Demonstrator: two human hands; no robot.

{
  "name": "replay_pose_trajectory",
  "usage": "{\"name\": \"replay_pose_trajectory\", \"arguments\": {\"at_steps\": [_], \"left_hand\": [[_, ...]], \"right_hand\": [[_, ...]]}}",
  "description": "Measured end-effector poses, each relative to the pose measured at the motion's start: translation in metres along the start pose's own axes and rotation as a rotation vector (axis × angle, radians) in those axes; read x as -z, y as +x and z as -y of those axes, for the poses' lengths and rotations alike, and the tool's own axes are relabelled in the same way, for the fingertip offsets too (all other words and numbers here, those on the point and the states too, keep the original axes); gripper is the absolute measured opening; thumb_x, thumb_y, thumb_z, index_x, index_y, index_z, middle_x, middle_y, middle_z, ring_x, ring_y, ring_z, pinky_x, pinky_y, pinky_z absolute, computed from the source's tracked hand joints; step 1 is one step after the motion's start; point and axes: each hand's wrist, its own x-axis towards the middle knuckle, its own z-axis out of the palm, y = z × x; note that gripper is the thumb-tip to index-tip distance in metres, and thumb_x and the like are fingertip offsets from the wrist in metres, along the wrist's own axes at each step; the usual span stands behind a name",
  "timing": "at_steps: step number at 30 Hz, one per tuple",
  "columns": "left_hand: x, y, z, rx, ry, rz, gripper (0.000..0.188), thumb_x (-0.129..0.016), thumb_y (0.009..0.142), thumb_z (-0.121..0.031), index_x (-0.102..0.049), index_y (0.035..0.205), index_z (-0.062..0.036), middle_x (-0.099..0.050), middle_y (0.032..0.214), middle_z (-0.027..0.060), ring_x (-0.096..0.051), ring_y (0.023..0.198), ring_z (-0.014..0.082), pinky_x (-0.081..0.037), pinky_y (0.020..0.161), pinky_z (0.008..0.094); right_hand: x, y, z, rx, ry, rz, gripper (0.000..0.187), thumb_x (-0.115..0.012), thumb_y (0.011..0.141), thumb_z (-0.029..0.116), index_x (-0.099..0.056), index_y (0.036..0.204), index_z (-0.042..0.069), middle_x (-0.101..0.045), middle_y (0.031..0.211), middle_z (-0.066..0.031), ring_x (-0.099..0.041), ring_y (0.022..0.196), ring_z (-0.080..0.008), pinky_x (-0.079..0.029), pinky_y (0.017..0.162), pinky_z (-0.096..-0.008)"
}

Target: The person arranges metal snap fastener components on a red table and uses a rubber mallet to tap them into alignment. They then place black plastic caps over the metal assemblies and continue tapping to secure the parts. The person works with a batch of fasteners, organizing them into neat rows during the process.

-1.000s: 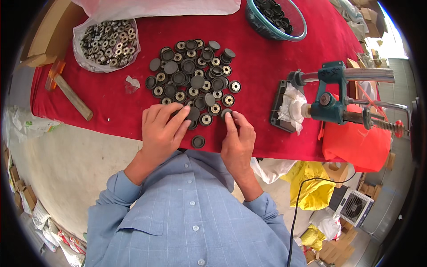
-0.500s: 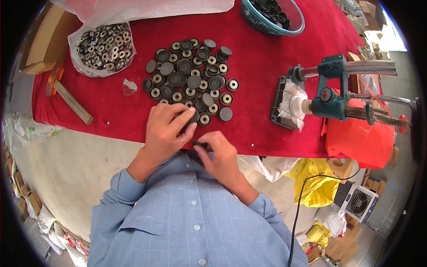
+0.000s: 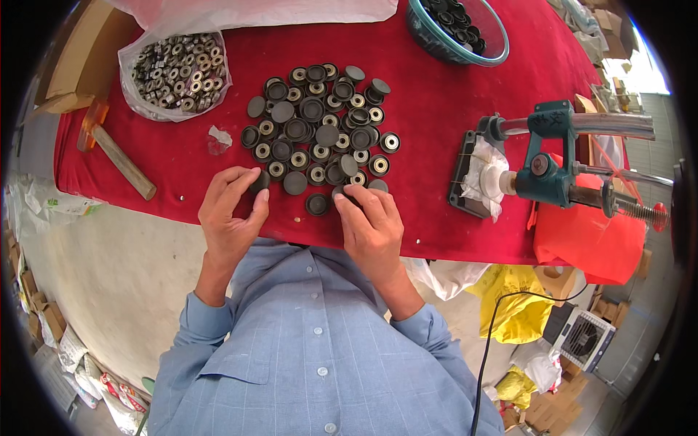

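My left hand [image 3: 234, 209] pinches a black round cap [image 3: 259, 182] between thumb and fingers, at the front left of a spread of similar caps. Many of these lie on the red cloth, some with a silver ball bearing [image 3: 379, 165] seated inside, others with their plain black side up. My right hand [image 3: 372, 229] is at the front edge of the spread, its thumb and fingertips closed on a dark cap [image 3: 338, 192] that they partly hide. Between my hands, an open black cap [image 3: 317, 204] rests on the cloth.
A plastic bag of loose bearings [image 3: 178, 76] sits back left, near a wooden-handled hammer [image 3: 120, 160] and a cardboard box [image 3: 91, 54]. A teal bowl of black caps [image 3: 436, 43] stands at the back. A green hand press [image 3: 545, 156] occupies the right, beside a red bag [image 3: 589, 243].
My hands have moved apart: the left shifted left with a cap, the right moved forward to the front of the spread. The open cap between them now shows. The view has shifted slightly.
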Motion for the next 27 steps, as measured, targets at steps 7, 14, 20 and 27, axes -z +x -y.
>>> {"name": "replay_pose_trajectory", "arguments": {"at_steps": [7, 14, 20, 27], "left_hand": [[-0.003, 0.006, 0.003, -0.027, 0.002, 0.022, 0.042, -0.082, 0.083, 0.008, -0.078, 0.124, -0.0010, -0.073, 0.116, 0.0145, -0.073, 0.102, 0.0262, -0.060, 0.090, 0.0351], [-0.009, 0.010, 0.007, -0.087, 0.049, 0.028, 0.043, -0.086, 0.080, 0.005, -0.079, 0.121, -0.0024, -0.073, 0.114, 0.0140, -0.073, 0.099, 0.0289, -0.061, 0.084, 0.0369], [-0.011, 0.015, 0.010, -0.135, 0.087, 0.054, 0.043, -0.086, 0.080, 0.005, -0.079, 0.122, -0.0032, -0.071, 0.117, 0.0131, -0.072, 0.096, 0.0272, -0.061, 0.078, 0.0362], [-0.013, 0.013, 0.015, -0.194, 0.155, 0.106, 0.041, -0.083, 0.086, 0.008, -0.080, 0.125, -0.0031, -0.070, 0.123, 0.0133, -0.072, 0.100, 0.0266, -0.062, 0.080, 0.0356]], "right_hand": [[0.000, -0.002, -0.003, 0.008, -0.007, 0.033, 0.028, -0.076, 0.084, 0.001, -0.079, 0.112, 0.002, -0.073, 0.121, -0.0100, -0.069, 0.105, -0.0296, -0.058, 0.087, -0.0417], [0.006, -0.021, 0.007, 0.042, -0.146, 0.079, 0.031, -0.072, 0.089, 0.006, -0.079, 0.119, 0.003, -0.073, 0.128, -0.0083, -0.068, 0.112, -0.0273, -0.051, 0.096, -0.0446], [0.008, -0.028, 0.017, 0.006, -0.256, 0.110, 0.032, -0.071, 0.090, 0.008, -0.079, 0.121, 0.006, -0.072, 0.131, -0.0066, -0.067, 0.113, -0.0252, -0.045, 0.095, -0.0418], [0.018, 0.023, -0.004, -0.112, -0.069, 0.013, 0.044, -0.080, 0.088, 0.008, -0.073, 0.132, 0.010, -0.071, 0.119, -0.0055, -0.065, 0.105, -0.0256, -0.044, 0.091, -0.0413]]}}
